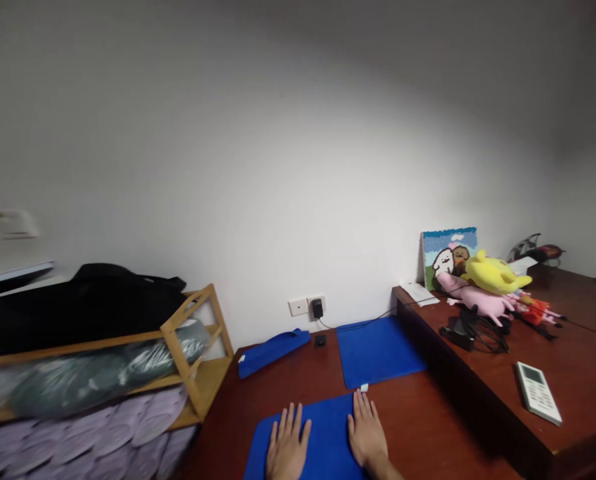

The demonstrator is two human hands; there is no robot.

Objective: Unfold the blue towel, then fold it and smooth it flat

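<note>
Left grip (289, 443) and right grip (367, 433) press flat, fingers open, the blue cloth (329, 433) beneath, its right edge under the right grip! Rightward, desk (421, 417) runs to a raised ledge (585, 363), blocking. Second cloth (378, 353) just ahead; folded cloth (273, 355) beyond the left grip; wooden rack (182, 357) farther left.

Premises seen from where I stand: a room in a home, bedroom or study, which of the two I cannot tell. Evidence noted: a yellow plush toy (495, 275) and pink plush toy (478, 300) on a red-brown worktop (578, 347), a cartoon picture (443, 241) against the plain wall (278, 167), a handheld remote control (538, 392), a slatted wooden rack (181, 367).
</note>
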